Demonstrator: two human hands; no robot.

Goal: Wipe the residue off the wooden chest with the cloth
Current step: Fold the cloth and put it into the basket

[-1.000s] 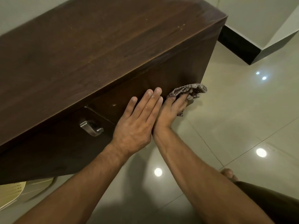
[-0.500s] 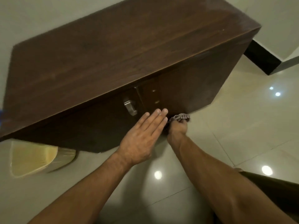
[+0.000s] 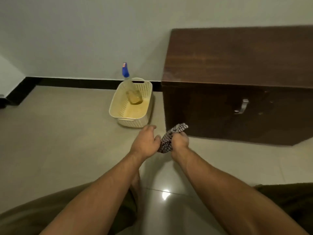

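Observation:
The dark wooden chest [image 3: 237, 73] stands on the floor at the right, against the wall, with a metal handle [image 3: 241, 106] on its front. My right hand [image 3: 179, 139] is clenched around a bunched checked cloth [image 3: 166, 141], low in front of the chest's near left corner and clear of the wood. My left hand [image 3: 144, 141] hovers just left of the cloth, fingers loosely curled, its thumb close to the fabric. Whether the left hand touches the cloth is unclear.
A cream perforated plastic basket [image 3: 122, 109] sits on the tiled floor left of the chest, holding a spray bottle [image 3: 131, 89] with a blue nozzle. A black skirting runs along the wall. My knees and a bare foot [image 3: 135, 184] fill the bottom of the view.
Both hands have come off the chest front and dropped lower, left of it. The right hand has bunched the cloth. The view has swung left and back, revealing the basket.

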